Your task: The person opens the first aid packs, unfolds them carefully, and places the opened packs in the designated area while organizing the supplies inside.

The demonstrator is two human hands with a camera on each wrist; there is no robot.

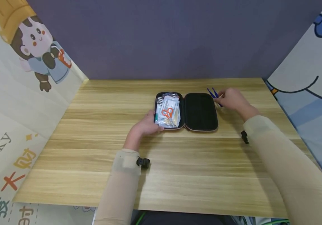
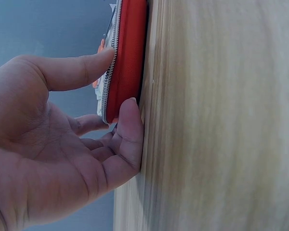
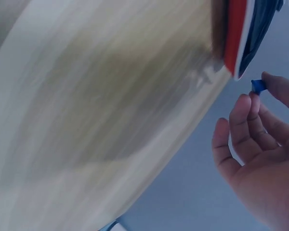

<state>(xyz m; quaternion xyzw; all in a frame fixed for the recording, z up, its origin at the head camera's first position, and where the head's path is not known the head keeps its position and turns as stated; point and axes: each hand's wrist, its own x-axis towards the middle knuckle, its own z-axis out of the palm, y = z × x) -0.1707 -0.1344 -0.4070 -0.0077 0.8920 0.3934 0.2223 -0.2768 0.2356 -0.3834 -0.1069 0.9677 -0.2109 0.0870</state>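
An unfolded zip case (image 1: pixel 201 112) lies on the table, black inside, its red outer shell (image 2: pixel 130 57) showing in the left wrist view. Clear packets (image 1: pixel 170 104) fill its left half, with orange-handled scissors (image 1: pixel 167 113) on top. My left hand (image 1: pixel 146 125) grips this half at its near left corner, thumb on the zipped rim and fingers against the side. Beyond the right half's far right corner, my right hand (image 1: pixel 232 99) pinches blue tweezers (image 1: pixel 213 93) between thumb and fingers, their two prongs apart and pointing away. In the right wrist view only a small blue end (image 3: pixel 258 86) shows.
The wooden table (image 1: pixel 93 150) runs back to a dark blue-grey wall (image 1: pixel 161 37). Printed cartoon panels stand at the left and right sides. A dark wrist camera (image 1: pixel 143 162) sits on the left sleeve, another (image 1: pixel 244 137) on the right.
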